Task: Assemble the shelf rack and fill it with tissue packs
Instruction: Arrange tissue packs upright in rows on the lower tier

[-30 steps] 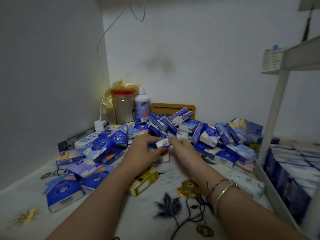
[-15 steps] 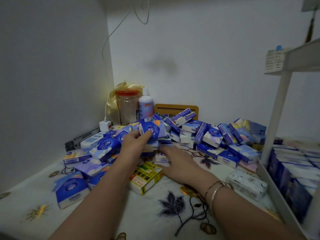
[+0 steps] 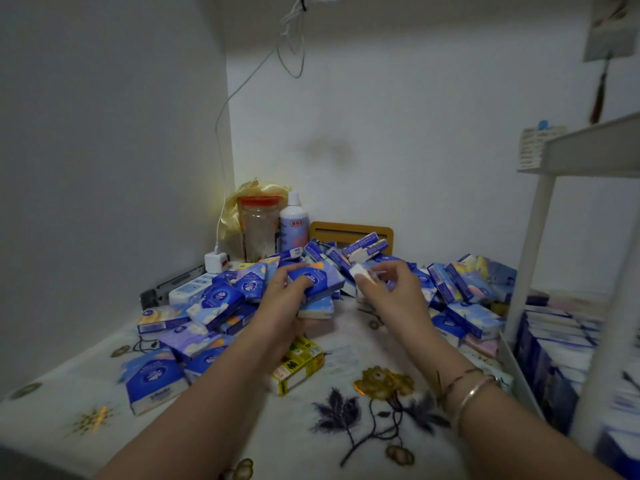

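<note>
Packs everywhere, and both hands are into the pile [image 3: 363, 268] of blue tissue packs heaped at twelve o'clock on the flowered cloth [image 3: 221, 445]. The left hand [image 3: 287, 299] has its fingers curled over a small stack of blue packs [image 3: 317, 282], thumb on top, with more packs pressed beneath. The right hand [image 3: 391, 292], at about one o'clock, pinches a single pack [image 3: 360, 271] end-on between thumb and fingertips, white end showing. The shelf rack [image 3: 540, 237] stands at three o'clock, already up on its legs, its lower tier lined with packs standing in rows, so this reads as the filling stage, well along but with plenty loose. To do this step well, I'd say: square the stack in the left hand before lifting, because slick wrappers slide on each other; add the right hand's pack flat on top, not on edge. Watch the yellow box [image 3: 298, 365] at six o'clock under the left wrist; it looks like no tissue pack and should stay out of the load.
</note>
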The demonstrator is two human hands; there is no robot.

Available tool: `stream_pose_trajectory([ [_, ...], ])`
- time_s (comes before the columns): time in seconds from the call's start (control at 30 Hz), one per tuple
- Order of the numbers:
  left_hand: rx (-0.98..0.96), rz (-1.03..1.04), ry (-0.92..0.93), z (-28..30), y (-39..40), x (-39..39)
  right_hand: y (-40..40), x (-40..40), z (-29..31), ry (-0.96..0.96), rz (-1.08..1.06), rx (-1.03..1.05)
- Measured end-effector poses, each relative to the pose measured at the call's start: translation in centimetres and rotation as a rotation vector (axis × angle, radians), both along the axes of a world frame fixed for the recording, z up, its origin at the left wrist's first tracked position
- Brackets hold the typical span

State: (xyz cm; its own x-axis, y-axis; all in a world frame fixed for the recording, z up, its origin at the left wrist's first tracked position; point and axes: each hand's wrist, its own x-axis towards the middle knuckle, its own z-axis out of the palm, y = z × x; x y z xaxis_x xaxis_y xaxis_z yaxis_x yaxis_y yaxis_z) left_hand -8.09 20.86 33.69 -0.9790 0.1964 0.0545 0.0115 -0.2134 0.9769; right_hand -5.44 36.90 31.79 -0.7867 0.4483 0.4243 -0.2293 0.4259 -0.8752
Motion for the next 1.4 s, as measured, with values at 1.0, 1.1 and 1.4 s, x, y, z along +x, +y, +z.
stream_pose_trajectory([
  [1.0,0.372,-0.678,-0.007,9.1,6.2,25.0,3.1,30.0,9.3,0.231,0.052,0.634],
  [1.1,0.435,-0.742,-0.036,9.8,8.6,27.3,5.2,32.5,9.6,0.227,-0.038,0.696],
  [1.4,0.127,-0.795,0.316,7.6,16.4,30.4,11.3,36.7,8.3,0.191,-0.288,0.275],
])
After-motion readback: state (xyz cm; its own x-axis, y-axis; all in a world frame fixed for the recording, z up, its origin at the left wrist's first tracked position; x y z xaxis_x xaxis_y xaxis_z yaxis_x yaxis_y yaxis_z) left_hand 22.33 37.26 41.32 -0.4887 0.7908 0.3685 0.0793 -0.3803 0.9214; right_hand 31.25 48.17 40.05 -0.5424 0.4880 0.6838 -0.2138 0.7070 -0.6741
